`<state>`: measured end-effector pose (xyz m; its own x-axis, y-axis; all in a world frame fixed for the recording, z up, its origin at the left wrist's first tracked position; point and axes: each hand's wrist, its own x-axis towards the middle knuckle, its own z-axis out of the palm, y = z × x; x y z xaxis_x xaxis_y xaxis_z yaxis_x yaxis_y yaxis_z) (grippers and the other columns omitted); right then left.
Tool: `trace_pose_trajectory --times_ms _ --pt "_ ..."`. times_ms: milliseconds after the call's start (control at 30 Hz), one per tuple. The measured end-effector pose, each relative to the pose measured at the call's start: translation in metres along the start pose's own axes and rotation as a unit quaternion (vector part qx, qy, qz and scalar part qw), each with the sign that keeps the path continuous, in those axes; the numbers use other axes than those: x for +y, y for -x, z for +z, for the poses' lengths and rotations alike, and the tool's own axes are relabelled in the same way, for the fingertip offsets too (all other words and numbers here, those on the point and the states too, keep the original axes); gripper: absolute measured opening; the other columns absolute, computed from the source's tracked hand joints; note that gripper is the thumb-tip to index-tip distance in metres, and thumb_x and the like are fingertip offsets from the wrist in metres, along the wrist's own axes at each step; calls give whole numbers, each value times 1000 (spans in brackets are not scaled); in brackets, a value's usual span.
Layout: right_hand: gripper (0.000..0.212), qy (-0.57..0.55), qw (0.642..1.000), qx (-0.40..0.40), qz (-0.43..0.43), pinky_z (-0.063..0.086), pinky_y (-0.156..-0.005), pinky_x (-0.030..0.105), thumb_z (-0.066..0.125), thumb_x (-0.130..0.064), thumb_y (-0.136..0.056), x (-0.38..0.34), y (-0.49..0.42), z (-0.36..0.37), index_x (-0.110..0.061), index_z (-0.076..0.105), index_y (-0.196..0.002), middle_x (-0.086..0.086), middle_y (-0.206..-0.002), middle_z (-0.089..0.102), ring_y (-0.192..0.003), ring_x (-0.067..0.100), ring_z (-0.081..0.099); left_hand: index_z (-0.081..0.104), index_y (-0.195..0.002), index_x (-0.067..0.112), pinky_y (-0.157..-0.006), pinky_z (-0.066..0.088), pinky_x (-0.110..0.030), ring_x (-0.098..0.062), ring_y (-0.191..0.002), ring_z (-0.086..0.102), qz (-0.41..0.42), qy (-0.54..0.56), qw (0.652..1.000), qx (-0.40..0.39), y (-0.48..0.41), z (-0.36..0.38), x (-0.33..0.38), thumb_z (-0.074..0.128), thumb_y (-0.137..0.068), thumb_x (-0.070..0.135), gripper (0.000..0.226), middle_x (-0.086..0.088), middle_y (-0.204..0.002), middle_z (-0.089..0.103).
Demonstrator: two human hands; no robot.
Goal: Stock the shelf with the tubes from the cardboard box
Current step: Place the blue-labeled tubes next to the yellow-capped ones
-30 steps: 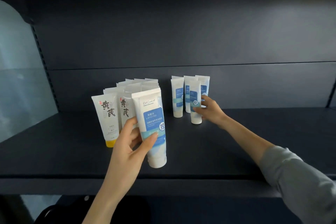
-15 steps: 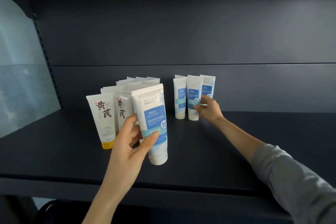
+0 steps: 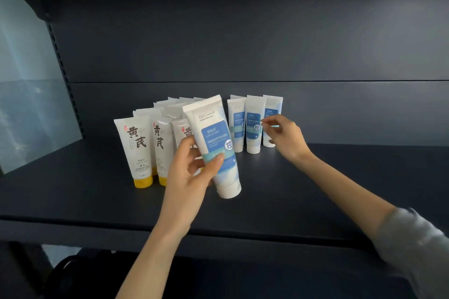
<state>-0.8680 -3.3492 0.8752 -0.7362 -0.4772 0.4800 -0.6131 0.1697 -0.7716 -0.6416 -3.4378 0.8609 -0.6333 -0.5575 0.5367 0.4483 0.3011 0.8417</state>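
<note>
Over the shelf's (image 3: 73,196) near middle, my left hand (image 3: 187,177) grips a tilted blue-label tube (image 3: 216,145), my right hand (image 3: 283,137) hangs loosely open, holding nothing, beside the far blue row (image 3: 254,128); risk: a brushing finger or tilted set-down topples those upright tubes, domino fashion.

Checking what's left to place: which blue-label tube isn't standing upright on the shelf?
The tube the left hand grips: tilted, cap down. The other blue-label tubes stand upright in a row farther back.
</note>
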Motion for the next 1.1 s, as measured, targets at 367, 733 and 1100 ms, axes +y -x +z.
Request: trace_pose_trajectory --times_ms 367,733,1100 --pt "80 -39 975 -120 -184 46 -101 32 62 -42 -82 -37 120 -6 -38 18 -149 -24 -137 41 -123 4 49 53 -108 32 -65 51 -11 0 -92 67 6 66 998 22 -3 49 -8 67 -83 9 37 20 -94 71" --pt "76 -51 988 -32 -142 57 -77 33 72 -19 -82 -35 103 -5 -45 33 -141 -16 -118 58 -93 14 63 43 -137 20 -93 53 -37 -11 -115 60 58 -72 996 -8 3 59 -12 63 -84 30 57 2 -128 60" --pt "59 -47 998 30 22 45 -65 10 74 -24 -81 5 -4 -16 -15 40 -129 -5 -110 55 -88 8 57 5 -145 32 -116 18 -33 -6 -142 16 117 -549 821 -110 35 -8 -23 9 -88 63 65 10 -154 21"
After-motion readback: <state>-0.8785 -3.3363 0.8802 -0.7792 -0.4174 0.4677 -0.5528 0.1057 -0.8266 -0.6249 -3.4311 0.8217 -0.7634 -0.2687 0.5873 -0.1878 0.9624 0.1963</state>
